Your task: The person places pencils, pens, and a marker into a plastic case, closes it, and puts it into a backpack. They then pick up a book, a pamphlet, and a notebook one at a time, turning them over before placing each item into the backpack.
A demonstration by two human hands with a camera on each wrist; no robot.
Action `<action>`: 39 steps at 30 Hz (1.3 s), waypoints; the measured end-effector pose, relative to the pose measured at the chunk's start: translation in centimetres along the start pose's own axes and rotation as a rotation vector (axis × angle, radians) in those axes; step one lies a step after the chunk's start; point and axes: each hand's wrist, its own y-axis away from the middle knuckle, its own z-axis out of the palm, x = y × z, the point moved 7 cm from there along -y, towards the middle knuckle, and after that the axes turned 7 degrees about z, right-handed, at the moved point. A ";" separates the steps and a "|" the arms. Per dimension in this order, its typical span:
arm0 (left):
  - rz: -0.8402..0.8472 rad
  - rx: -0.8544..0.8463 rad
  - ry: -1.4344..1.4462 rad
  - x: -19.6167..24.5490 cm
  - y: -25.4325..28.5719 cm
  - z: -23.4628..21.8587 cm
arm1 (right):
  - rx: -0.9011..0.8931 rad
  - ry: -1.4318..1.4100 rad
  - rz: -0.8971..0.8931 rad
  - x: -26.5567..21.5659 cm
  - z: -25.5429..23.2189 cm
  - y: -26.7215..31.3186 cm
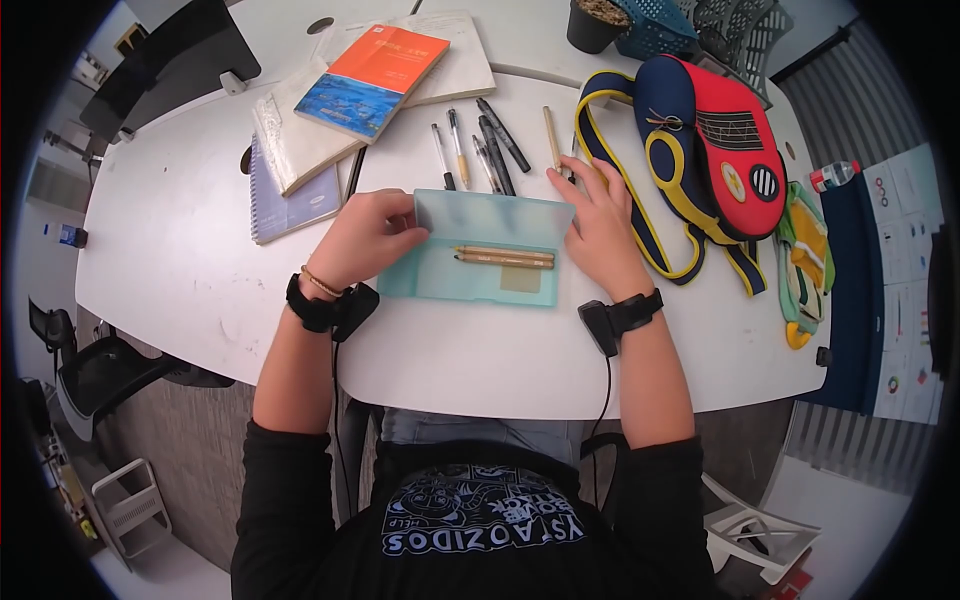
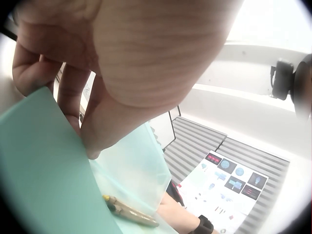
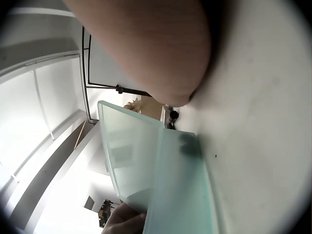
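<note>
A translucent teal pencil case (image 1: 455,285) lies with its lid raised in the head view. Two wooden pencils (image 1: 505,258) and a tan square patch show in its tray. My left hand (image 1: 372,238) grips the left end of the lid (image 1: 490,207), thumb in front and fingers behind. The left wrist view shows that thumb on the teal plastic (image 2: 44,161). At the case's right end is my right hand (image 1: 603,225), its fingers stretched toward a light wooden pencil (image 1: 551,132), fingertips right at its near end. Those fingertips are hidden in the right wrist view.
Several pens (image 1: 490,145) lie behind the case. Books (image 1: 372,75) and a spiral notebook (image 1: 290,195) are stacked at the back left. On the right sits a red and navy backpack (image 1: 720,150) with a looped strap. A plant pot (image 1: 595,25) stands at the back.
</note>
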 end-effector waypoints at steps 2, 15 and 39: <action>0.009 0.002 -0.005 0.0 0.0 0.0 | 0.015 -0.062 0.006 0.0 -0.1 0.0; 0.071 0.103 -0.021 0.2 -0.2 0.3 | 0.360 -0.201 0.142 1.2 -3.3 0.1; 0.076 0.222 0.030 0.6 -0.6 0.8 | 0.210 -1.637 0.297 5.0 -7.2 2.6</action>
